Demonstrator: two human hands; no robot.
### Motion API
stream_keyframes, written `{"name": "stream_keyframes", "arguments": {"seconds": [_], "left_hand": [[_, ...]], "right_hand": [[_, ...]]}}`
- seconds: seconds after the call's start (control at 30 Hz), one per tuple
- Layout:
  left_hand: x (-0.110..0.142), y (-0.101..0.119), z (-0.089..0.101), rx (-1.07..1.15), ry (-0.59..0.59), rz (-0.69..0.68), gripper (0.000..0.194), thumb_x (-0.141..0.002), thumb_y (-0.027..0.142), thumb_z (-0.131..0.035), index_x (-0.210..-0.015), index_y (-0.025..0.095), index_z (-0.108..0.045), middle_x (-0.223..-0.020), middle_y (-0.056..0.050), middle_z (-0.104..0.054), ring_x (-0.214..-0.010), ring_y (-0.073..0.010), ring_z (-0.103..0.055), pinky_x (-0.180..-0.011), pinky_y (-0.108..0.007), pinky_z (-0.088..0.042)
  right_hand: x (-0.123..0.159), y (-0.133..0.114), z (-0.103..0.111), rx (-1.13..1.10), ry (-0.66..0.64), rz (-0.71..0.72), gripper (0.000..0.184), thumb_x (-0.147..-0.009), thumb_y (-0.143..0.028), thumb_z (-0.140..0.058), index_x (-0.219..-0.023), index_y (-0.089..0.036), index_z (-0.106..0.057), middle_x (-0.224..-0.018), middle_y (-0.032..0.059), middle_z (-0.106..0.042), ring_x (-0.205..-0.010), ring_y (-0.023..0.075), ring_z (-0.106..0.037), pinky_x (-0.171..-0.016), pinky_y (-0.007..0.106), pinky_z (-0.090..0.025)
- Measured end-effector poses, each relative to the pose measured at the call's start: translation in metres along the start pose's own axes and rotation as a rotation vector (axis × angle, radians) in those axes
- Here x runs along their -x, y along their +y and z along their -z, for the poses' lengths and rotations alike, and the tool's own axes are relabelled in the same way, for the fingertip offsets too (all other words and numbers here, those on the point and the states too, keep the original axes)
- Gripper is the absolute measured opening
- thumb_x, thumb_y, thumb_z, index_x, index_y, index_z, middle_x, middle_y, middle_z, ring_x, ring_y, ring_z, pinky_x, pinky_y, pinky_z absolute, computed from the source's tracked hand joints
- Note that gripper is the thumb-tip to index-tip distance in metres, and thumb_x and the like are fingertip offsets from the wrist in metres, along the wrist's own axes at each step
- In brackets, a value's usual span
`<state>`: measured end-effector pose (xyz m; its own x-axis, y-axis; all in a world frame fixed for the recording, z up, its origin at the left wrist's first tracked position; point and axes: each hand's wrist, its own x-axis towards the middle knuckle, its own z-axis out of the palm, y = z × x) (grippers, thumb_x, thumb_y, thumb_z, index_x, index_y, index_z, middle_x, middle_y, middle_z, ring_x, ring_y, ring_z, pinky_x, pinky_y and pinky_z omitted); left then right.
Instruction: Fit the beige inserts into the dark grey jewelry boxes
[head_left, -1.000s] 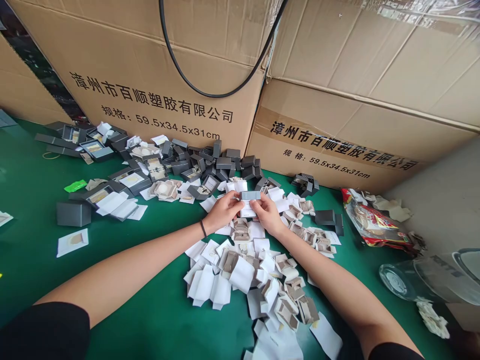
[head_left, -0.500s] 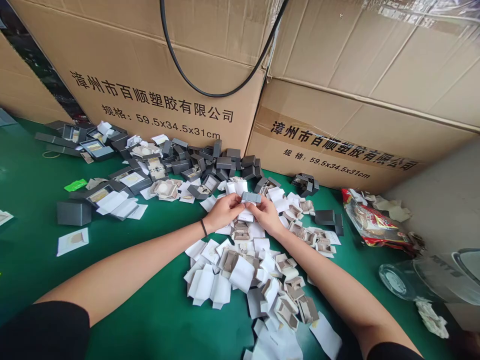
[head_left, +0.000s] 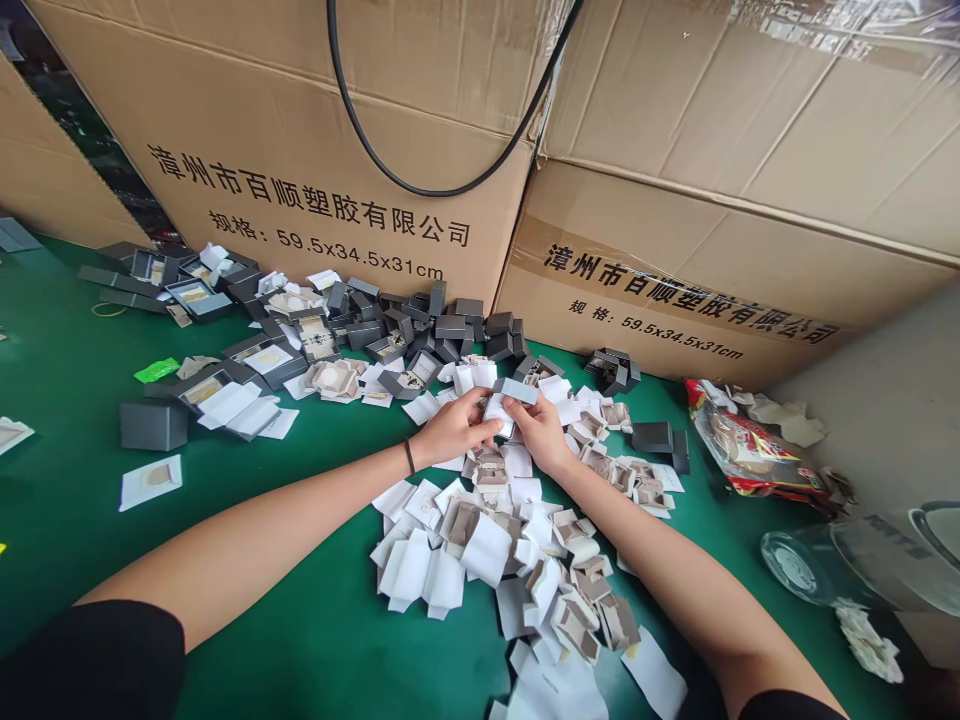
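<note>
Between my two hands is a small grey box [head_left: 516,391] with a white card insert [head_left: 496,411] below its grey edge. My left hand [head_left: 452,428] is closed on the box's left side, with the thumb low by the insert. My right hand [head_left: 541,430] grips the right side, its thumb lying over the white face. Fingers hide much of the box. Under and nearer than the hands spreads a heap of folded white card inserts [head_left: 484,548], some showing grey-brown insides. Beyond them lie many dark grey boxes [head_left: 450,327], several of them open.
Large cardboard cartons [head_left: 337,130] stand along the back of the green table [head_left: 285,600]. A black cable [head_left: 435,190] hangs in front of them. On the right are a red food packet [head_left: 757,450], a clear jug [head_left: 862,560] and crumpled tissue [head_left: 866,640]. A green wrapper [head_left: 156,371] lies left.
The grey box has tilted, its right end now lower, and shifted slightly right. My left thumb has moved down from the box's edge. The view has shifted slightly.
</note>
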<state>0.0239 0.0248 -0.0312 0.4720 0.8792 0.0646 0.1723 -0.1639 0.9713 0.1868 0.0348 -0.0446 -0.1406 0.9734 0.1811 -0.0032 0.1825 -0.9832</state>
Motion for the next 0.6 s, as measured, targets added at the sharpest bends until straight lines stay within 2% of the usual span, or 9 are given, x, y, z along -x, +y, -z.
{"name": "stream_keyframes", "arguments": {"seconds": [0.13,0.23,0.3,0.43,0.5,0.6], "left_hand": [[0.000,-0.002,0.000,-0.035,0.021,-0.004,0.042,-0.081,0.034,-0.052,-0.118,0.016,-0.042,-0.060,0.001,-0.060,-0.055,-0.0131,-0.057,-0.049,-0.022,-0.042],[0.000,-0.003,0.000,-0.044,0.053,-0.009,0.043,-0.080,0.031,-0.053,-0.118,0.016,-0.042,-0.058,0.003,-0.058,-0.054,-0.0129,-0.057,-0.049,-0.022,-0.041],[0.000,-0.003,-0.001,-0.046,0.066,0.000,0.042,-0.079,0.030,-0.053,-0.117,0.015,-0.044,-0.057,0.003,-0.057,-0.053,-0.0127,-0.057,-0.049,-0.022,-0.042],[0.001,-0.001,-0.002,-0.084,0.063,0.034,0.042,-0.077,0.029,-0.054,-0.116,0.015,-0.046,-0.054,0.004,-0.056,-0.050,-0.0122,-0.055,-0.050,-0.023,-0.042],[0.001,0.000,-0.001,-0.087,0.055,0.036,0.040,-0.077,0.032,-0.055,-0.113,0.015,-0.047,-0.053,0.005,-0.054,-0.048,-0.0118,-0.053,-0.050,-0.023,-0.041],[0.003,0.002,0.000,-0.057,0.039,0.021,0.038,-0.078,0.039,-0.054,-0.106,0.015,-0.046,-0.056,0.005,-0.053,-0.049,-0.0117,-0.053,-0.050,-0.023,-0.040]], "right_hand": [[0.000,-0.001,0.000,0.038,-0.019,0.009,0.026,-0.075,-0.045,-0.061,-0.074,-0.021,-0.050,-0.059,-0.0055,-0.044,-0.048,0.0080,-0.039,-0.043,0.021,-0.035],[0.001,-0.005,-0.002,0.091,-0.041,0.011,0.026,-0.075,-0.045,-0.059,-0.076,-0.021,-0.050,-0.062,-0.0049,-0.047,-0.048,0.0084,-0.041,-0.043,0.022,-0.036],[0.003,-0.009,-0.002,0.187,0.017,0.065,0.024,-0.075,-0.042,-0.059,-0.082,-0.020,-0.052,-0.070,-0.0025,-0.053,-0.054,0.0102,-0.047,-0.048,0.023,-0.040],[0.006,-0.014,-0.001,0.455,0.217,0.274,0.024,-0.074,-0.035,-0.062,-0.091,-0.019,-0.055,-0.090,0.0036,-0.060,-0.080,0.0168,-0.055,-0.066,0.027,-0.044],[0.007,-0.014,0.000,0.488,0.240,0.289,0.021,-0.074,-0.034,-0.061,-0.088,-0.019,-0.057,-0.084,0.0029,-0.060,-0.077,0.0165,-0.054,-0.065,0.027,-0.043],[0.006,-0.012,0.001,0.388,0.203,0.190,0.018,-0.076,-0.036,-0.060,-0.076,-0.018,-0.056,-0.067,-0.0014,-0.055,-0.062,0.0125,-0.048,-0.057,0.024,-0.039]]}}
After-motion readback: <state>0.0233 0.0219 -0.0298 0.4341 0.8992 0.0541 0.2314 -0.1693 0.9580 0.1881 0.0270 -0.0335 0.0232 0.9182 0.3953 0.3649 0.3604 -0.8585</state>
